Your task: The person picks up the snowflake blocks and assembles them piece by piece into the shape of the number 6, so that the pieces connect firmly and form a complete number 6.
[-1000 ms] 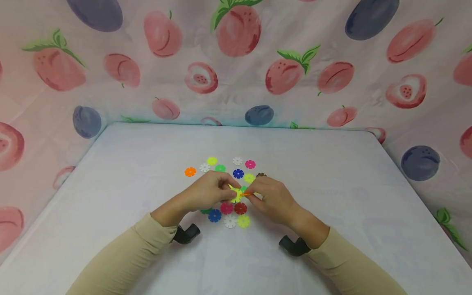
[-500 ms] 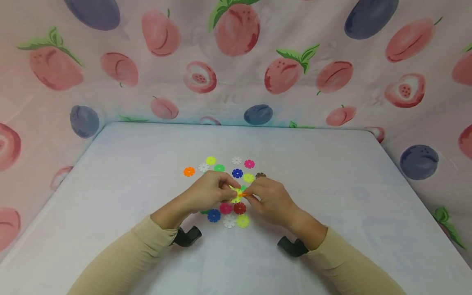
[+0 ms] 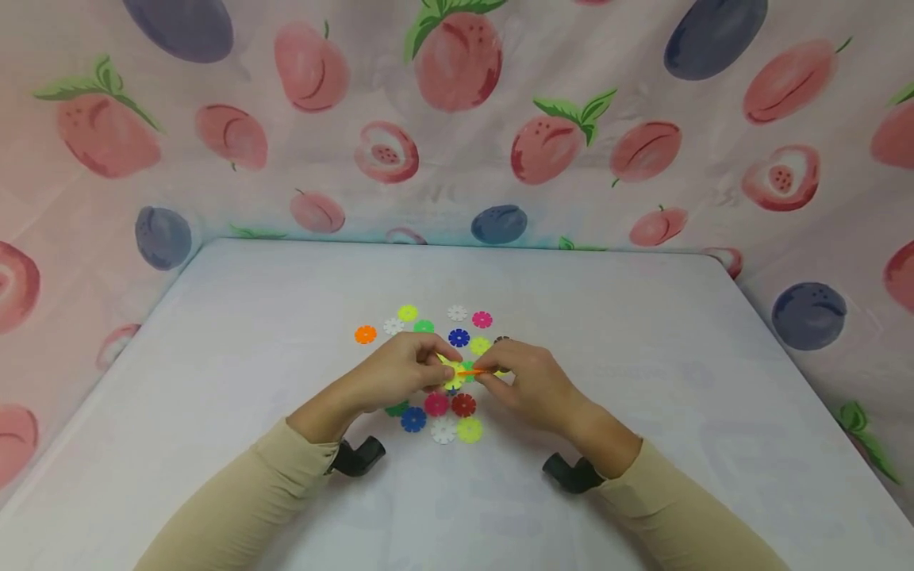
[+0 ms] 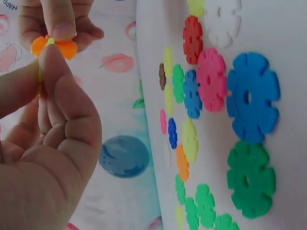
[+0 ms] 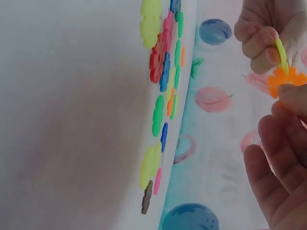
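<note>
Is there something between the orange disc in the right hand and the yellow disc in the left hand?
Nothing visible. The orange disc in the right hand already meets the yellow disc in the left hand.

Left wrist view: both hands met on joined discs.
Left hand pinched yellow disc; right hand pinched orange disc; loose discs lay on table.

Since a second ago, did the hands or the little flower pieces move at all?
Barely. The right hand shifted a little up and away along the table, and the orange piece it pinches now sits across the yellow piece that the left hand holds. Both hands kept their grip. The loose flower pieces on the table stayed where they were.
</note>
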Available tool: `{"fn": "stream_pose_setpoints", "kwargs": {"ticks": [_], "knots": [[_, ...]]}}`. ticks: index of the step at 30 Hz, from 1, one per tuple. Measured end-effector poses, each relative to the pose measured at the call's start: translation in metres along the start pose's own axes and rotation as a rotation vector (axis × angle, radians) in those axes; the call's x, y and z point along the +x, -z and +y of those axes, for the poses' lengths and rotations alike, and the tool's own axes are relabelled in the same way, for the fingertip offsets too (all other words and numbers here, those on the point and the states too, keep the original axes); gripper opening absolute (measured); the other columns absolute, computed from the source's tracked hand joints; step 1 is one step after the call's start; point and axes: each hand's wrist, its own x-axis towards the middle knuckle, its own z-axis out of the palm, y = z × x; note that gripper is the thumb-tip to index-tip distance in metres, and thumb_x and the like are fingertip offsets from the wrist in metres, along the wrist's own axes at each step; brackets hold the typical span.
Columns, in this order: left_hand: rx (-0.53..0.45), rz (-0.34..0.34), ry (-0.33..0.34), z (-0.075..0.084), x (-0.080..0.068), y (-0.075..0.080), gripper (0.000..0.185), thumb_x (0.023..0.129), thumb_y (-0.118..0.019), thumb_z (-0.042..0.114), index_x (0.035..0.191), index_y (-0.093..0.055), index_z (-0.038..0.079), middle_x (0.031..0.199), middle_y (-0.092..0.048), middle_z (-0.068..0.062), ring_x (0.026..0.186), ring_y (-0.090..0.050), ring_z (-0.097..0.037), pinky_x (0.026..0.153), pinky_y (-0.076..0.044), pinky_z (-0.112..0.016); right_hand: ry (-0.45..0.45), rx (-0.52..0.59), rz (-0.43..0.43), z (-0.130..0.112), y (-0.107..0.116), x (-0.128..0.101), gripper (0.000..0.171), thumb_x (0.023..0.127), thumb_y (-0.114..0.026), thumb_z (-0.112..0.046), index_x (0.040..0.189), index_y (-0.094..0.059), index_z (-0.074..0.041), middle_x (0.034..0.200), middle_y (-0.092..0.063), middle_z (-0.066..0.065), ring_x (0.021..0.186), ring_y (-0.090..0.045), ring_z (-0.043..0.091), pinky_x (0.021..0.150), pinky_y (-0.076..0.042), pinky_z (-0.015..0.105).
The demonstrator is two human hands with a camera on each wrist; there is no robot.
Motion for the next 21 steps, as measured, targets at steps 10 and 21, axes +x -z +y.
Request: {"fn": "stream_pose_setpoints", "kwargs": {"ticks": [10, 21], "knots": [[0.126, 0.024, -0.035, -0.0022, -0.0010, -0.0009, 0.025, 0.096, -0.068, 0.021, 0.119, -0.070, 0.013, 0.100, -0.065, 0.000, 0.092, -0.062, -0.023, 0.079, -0.054, -0.035, -0.020, 0.058, 0.016, 0.0045, -0.0046, 0.0001, 0.016, 0.082, -0.082, -0.003, 0.097, -0.076, -0.006, 0.086, -0.069, -0.001, 0.080, -0.067, 0.012, 0.072, -0.059, 0.035], [0.162, 0.107, -0.081, -0.0068, -0.0016, -0.0001, 0.014, 0.093, -0.070, 0.022, 0.102, -0.074, 0.011, 0.084, -0.059, -0.003, 0.081, -0.053, -0.023, 0.064, -0.043, -0.031, -0.132, 0.065, -0.033, 0.0056, -0.0020, 0.0026, 0.018, 0.085, -0.080, -0.007, 0.102, -0.074, -0.005, 0.092, -0.070, -0.001, 0.084, -0.066, 0.014, 0.076, -0.058, 0.037]]}}
